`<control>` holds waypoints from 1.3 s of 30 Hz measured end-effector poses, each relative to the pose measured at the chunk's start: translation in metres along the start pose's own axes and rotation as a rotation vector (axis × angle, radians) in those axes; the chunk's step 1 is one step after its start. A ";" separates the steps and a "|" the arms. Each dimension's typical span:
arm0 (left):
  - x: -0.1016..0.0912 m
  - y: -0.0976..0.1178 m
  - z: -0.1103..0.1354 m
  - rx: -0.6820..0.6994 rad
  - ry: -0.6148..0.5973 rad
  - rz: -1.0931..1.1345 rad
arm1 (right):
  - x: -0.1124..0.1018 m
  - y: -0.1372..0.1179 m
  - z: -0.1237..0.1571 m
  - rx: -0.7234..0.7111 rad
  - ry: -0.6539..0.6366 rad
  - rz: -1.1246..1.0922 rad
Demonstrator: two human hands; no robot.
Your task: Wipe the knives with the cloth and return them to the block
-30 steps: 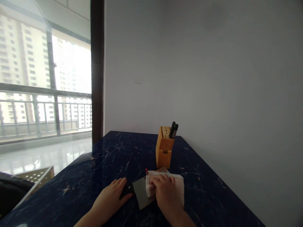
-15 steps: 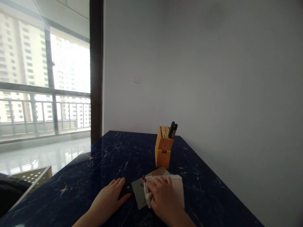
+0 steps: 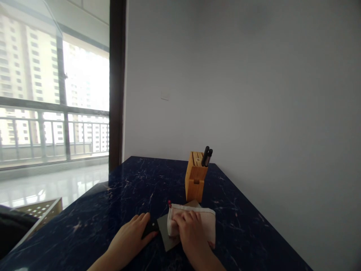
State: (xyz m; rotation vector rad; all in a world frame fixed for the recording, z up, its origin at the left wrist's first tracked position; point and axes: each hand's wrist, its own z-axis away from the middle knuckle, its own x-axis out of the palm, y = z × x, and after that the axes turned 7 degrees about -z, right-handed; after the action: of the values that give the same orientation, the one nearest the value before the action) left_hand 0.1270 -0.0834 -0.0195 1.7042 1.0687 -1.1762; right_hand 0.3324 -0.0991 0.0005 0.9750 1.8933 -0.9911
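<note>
A cleaver lies flat on the dark blue marbled counter (image 3: 126, 188), its grey blade (image 3: 166, 235) pointing away to the right. My left hand (image 3: 131, 237) rests on the cleaver's black handle (image 3: 150, 227), fingers laid over it. My right hand (image 3: 191, 233) presses a folded white cloth (image 3: 203, 222) with red stitching onto the blade, fingers flat on top. The cloth covers most of the blade.
A wooden knife block (image 3: 195, 181) with two black handles stands just beyond the cloth, near the grey wall on the right. A window and dark pillar are on the left. A pale perforated crate (image 3: 42, 210) sits low beyond the counter's left edge.
My right hand slid the cloth along the blade toward the handle and back slightly. The left hand stayed on the handle.
</note>
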 end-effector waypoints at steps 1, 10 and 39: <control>0.000 0.000 0.000 -0.001 0.000 0.000 | 0.003 0.001 -0.001 0.005 0.019 -0.002; -0.001 0.000 0.002 0.007 -0.013 -0.014 | 0.003 0.027 -0.005 0.024 0.057 0.133; -0.006 0.004 0.003 0.023 -0.034 -0.014 | -0.003 0.063 -0.005 0.226 0.084 0.311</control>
State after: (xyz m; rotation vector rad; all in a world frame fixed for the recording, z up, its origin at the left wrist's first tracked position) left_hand 0.1288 -0.0893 -0.0136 1.6909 1.0521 -1.2261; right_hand 0.3867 -0.0704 -0.0131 1.4146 1.6524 -1.0020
